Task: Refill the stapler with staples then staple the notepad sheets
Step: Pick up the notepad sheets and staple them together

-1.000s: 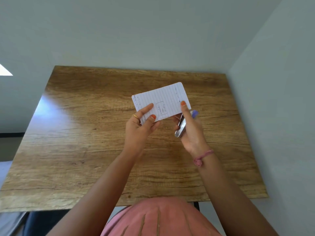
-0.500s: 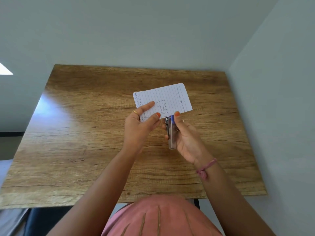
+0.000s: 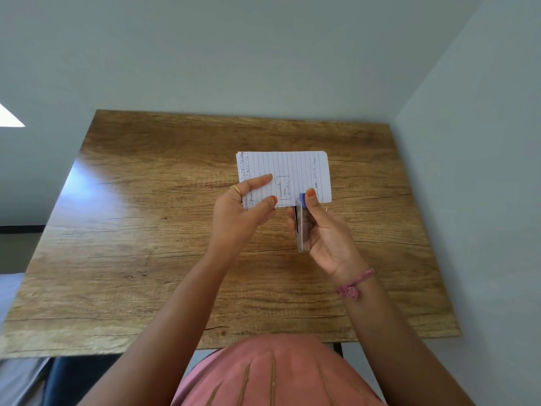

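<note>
Lined white notepad sheets (image 3: 295, 174) with handwriting are held in the air above the wooden table (image 3: 146, 230). My left hand (image 3: 243, 212) pinches their lower left corner between thumb and fingers. My right hand (image 3: 325, 230) grips a small stapler (image 3: 303, 227) with a shiny metal top and a blue tip. The stapler points away from me and its blue tip meets the near edge of the sheets, with my thumb on top by the tip. Whether the sheets sit inside its jaws is hidden.
The table fills a corner, with a grey wall behind it and another grey wall (image 3: 483, 200) close along its right edge. A black table leg (image 3: 338, 348) shows under the near edge. My pink-clothed lap (image 3: 272, 373) lies below.
My right hand turned the stapler from slanting sideways to pointing straight away and brought its tip to the sheets' near edge. The sheets rotated from tilted to level.
</note>
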`<act>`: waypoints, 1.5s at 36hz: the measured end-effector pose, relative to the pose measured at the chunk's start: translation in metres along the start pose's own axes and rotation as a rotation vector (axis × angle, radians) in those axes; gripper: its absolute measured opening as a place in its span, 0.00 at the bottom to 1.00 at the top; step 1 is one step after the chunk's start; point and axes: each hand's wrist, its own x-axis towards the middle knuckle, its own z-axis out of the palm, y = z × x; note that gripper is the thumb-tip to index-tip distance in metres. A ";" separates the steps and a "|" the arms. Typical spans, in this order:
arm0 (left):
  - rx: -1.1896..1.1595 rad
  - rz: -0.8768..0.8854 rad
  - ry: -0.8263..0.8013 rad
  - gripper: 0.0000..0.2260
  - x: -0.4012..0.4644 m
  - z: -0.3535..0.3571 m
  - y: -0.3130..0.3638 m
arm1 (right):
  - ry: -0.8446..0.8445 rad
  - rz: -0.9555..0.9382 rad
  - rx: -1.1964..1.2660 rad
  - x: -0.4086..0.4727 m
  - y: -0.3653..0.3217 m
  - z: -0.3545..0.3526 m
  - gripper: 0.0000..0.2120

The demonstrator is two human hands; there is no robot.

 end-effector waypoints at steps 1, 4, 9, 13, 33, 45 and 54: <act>0.008 0.010 -0.007 0.16 0.000 0.000 0.001 | 0.003 -0.002 0.004 0.001 0.000 0.000 0.25; -0.017 0.097 -0.061 0.24 0.001 -0.002 0.002 | 0.015 -0.010 0.000 0.003 0.001 0.000 0.22; -0.360 0.072 -0.072 0.52 0.001 -0.002 -0.008 | 0.006 -0.051 0.024 0.005 0.001 0.003 0.20; -0.322 -0.085 -0.108 0.43 -0.010 0.013 -0.026 | 0.007 -0.072 -0.005 0.006 0.003 0.007 0.22; -0.263 -0.110 0.039 0.14 -0.002 0.041 -0.026 | 0.078 -0.076 0.012 0.015 0.018 0.020 0.09; -0.432 -0.199 0.097 0.06 0.004 0.035 -0.016 | -0.032 -0.053 -0.029 0.010 0.003 0.018 0.24; -0.513 -0.125 0.072 0.06 0.003 0.037 -0.010 | -0.052 -0.074 -0.021 0.010 -0.005 0.006 0.15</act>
